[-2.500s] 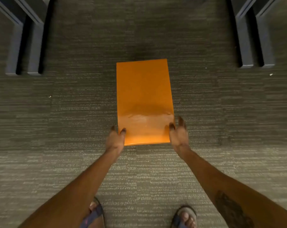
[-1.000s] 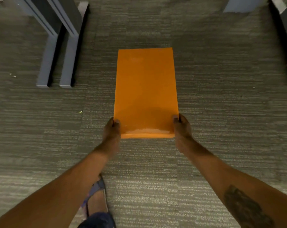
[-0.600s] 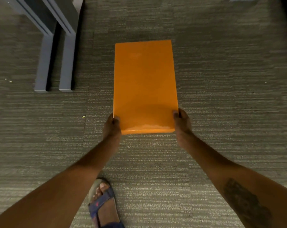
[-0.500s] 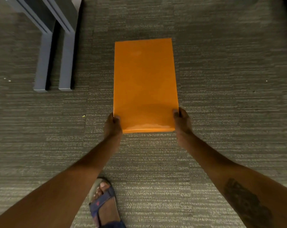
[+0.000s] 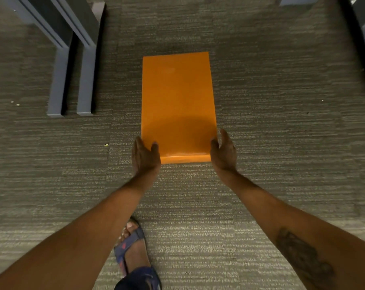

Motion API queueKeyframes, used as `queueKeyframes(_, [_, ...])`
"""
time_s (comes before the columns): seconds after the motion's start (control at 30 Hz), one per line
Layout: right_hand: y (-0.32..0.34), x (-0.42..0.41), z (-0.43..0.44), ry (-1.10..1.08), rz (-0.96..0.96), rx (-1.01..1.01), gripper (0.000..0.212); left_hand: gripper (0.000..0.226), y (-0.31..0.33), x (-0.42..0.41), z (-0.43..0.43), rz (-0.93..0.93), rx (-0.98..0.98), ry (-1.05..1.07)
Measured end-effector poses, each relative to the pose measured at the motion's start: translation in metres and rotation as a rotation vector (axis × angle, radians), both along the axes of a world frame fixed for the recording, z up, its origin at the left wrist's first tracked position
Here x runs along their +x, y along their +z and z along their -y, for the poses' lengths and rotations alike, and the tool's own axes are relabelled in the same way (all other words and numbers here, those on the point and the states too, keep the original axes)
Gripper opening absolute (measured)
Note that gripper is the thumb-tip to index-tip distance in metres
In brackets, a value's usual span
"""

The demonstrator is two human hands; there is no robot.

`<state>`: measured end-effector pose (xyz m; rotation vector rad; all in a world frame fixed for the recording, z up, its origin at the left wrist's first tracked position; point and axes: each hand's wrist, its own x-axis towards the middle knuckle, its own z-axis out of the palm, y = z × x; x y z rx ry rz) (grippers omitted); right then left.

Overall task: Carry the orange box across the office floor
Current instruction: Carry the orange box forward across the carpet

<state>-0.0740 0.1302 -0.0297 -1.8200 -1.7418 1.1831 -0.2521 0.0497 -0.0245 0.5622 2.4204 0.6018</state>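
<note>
Orange box [image 5: 178, 105] sat frame centre over carpet [image 5: 282, 122]; left hand [image 5: 145, 156] and right hand [image 5: 224, 152] spread loosely at near corners, not clamped. Risk: box slipping, loose hold.

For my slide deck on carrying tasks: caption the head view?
Both open hands, left hand and right hand, flank the orange box over carpet.

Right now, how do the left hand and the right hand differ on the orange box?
The left hand has its thumb lying over the orange box top at the near corner; the right hand shows no digit on the top. The right hand's fingers are spread off the box's side; the left hand's lie closer. Both sit at the near end.
</note>
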Motion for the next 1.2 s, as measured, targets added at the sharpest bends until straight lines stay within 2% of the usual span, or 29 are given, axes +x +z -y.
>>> queueKeyframes(0.13, [0.014, 0.016, 0.009, 0.065, 0.028, 0.030, 0.054, 0.069, 0.016, 0.017, 0.013, -0.042, 0.028, -0.053])
queueKeyframes(0.33, [0.036, 0.043, 0.029, 0.108, 0.034, 0.024, 0.056, 0.065, 0.039, 0.040, 0.034, -0.091, -0.032, -0.089])
queueKeyframes(0.63, [0.057, 0.070, 0.036, 0.134, 0.154, -0.032, 0.062, 0.070, 0.061, 0.055, 0.044, -0.098, -0.080, 0.007])
queueKeyframes(0.77, [0.056, 0.070, 0.033, 0.120, 0.112, -0.035, 0.062, 0.067, 0.061, 0.055, 0.042, -0.090, -0.037, 0.004])
queueKeyframes(0.97, [0.046, 0.054, 0.033, 0.118, 0.018, -0.031, 0.059, 0.069, 0.051, 0.049, 0.039, 0.016, 0.038, 0.119])
queueKeyframes(1.2, [0.020, 0.028, 0.021, 0.101, 0.033, -0.018, 0.056, 0.071, 0.025, 0.023, 0.028, 0.070, 0.071, 0.049])
